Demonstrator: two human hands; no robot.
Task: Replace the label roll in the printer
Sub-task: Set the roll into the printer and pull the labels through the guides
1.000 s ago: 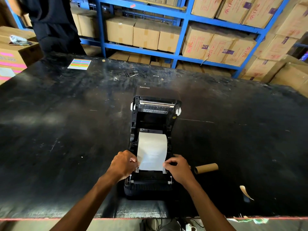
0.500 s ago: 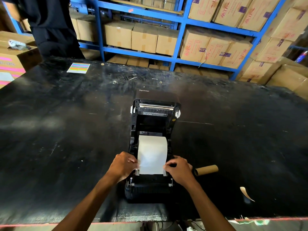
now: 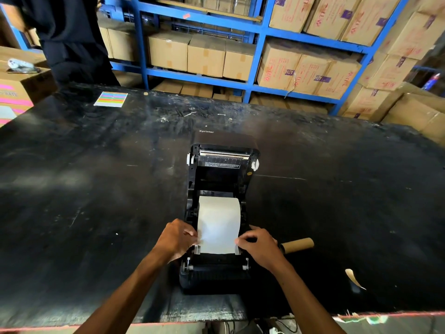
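A black label printer (image 3: 218,273) stands open on the black table, its lid (image 3: 222,157) tipped back away from me. A white label roll (image 3: 218,222) lies in its bay, with a strip of paper drawn toward me over the front guides. My left hand (image 3: 177,238) pinches the strip's left edge. My right hand (image 3: 261,247) pinches its right edge. An empty brown cardboard core (image 3: 298,245) lies on the table just right of my right hand.
A torn scrap of paper (image 3: 354,278) lies at the near right of the black table (image 3: 96,201). A coloured sticker sheet (image 3: 111,99) sits far left. A person in dark clothes (image 3: 69,37) stands beyond the table. Blue shelving (image 3: 255,56) holds cardboard boxes behind.
Both hands stay at the paper's edges; the strip's end now lies a little closer to the printer's front. The view has shifted slightly.
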